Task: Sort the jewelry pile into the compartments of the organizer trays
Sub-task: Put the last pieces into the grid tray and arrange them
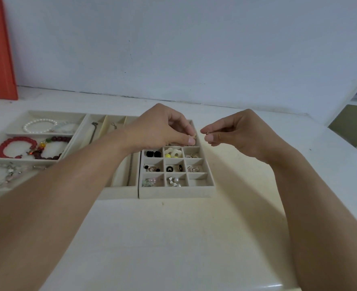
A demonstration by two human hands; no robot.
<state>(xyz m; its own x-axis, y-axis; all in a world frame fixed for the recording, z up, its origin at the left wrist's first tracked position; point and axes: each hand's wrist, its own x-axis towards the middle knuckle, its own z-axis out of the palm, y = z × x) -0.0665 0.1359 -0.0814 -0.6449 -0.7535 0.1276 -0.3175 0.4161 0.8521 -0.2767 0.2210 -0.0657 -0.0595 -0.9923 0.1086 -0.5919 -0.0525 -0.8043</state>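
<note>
While a small pale, gold-toned earring piece [193, 135] is pinched between the thumb and forefinger of the left hand [162, 128], a second tiny piece of jewellery [207, 133], too small to be made out, is pinched at the fingertips of the right hand [236, 131]. Both hands are held with fingers curled, close together but apart, the left above the far row of the beige velvet grid tray [174, 193], the right just beyond its right edge. In the tray's small square compartments, black square studs [153, 153], white and yellow flower earrings [173, 153] and other small pairs are seen. To the left, a red bead bracelet [16, 147] and a white pearl bracelet [39, 125] are laid in a wider beige tray [47, 112], all set on the white table [173, 238].
</note>
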